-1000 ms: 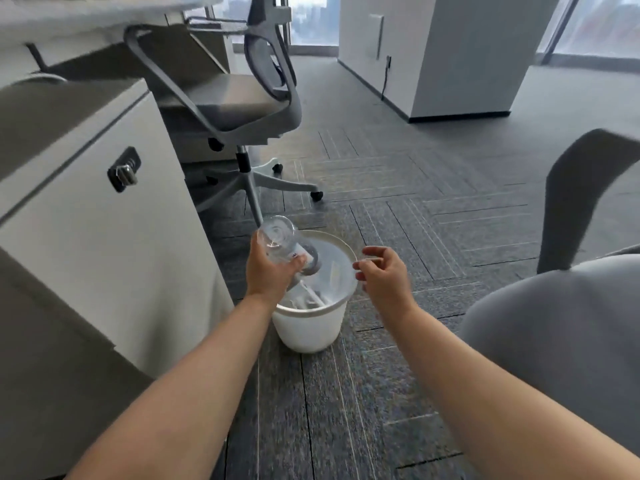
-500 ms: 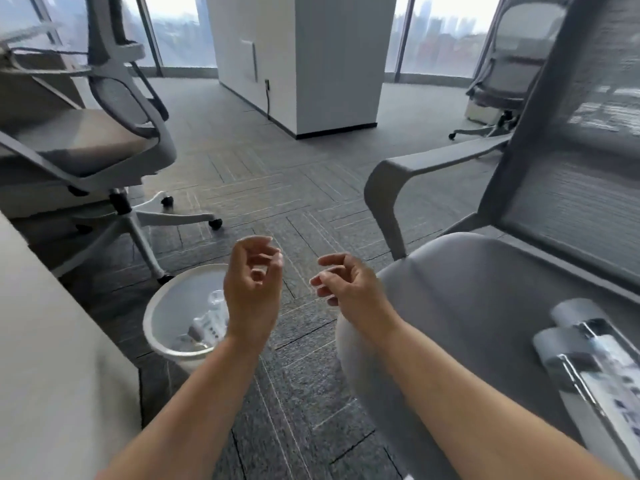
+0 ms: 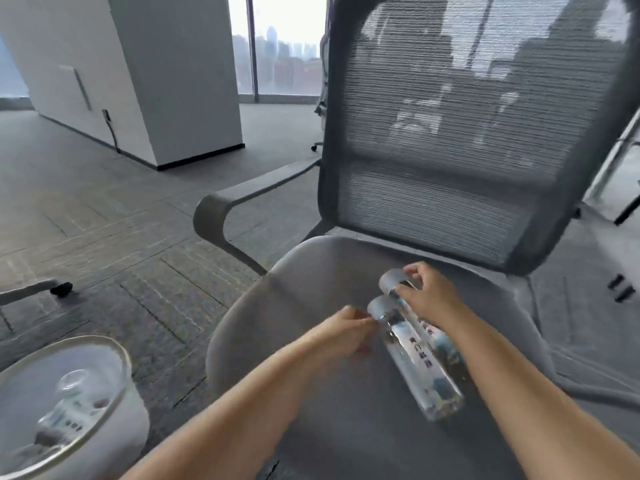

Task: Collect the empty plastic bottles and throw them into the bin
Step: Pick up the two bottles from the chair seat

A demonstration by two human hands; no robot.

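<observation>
Bottles: I see two clear bottles [image 3: 415, 355] lying side by side mid-seat on the grey chair [image 3: 311, 393].
Right hand [image 3: 427, 294]: grip curled over the far bottle's cap end.
Left hand [image 3: 341, 336]: fingertips at the near cap; closure unclear.
Bin [image 3: 114, 382]: floor, left of the seat's front edge, bottles inside.

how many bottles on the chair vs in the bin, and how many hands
bottles on the chair seat: 2 (near one, far one)
bottles visible in the bin: 1
hands: 2 (left hand, right hand)
total: 5
</observation>
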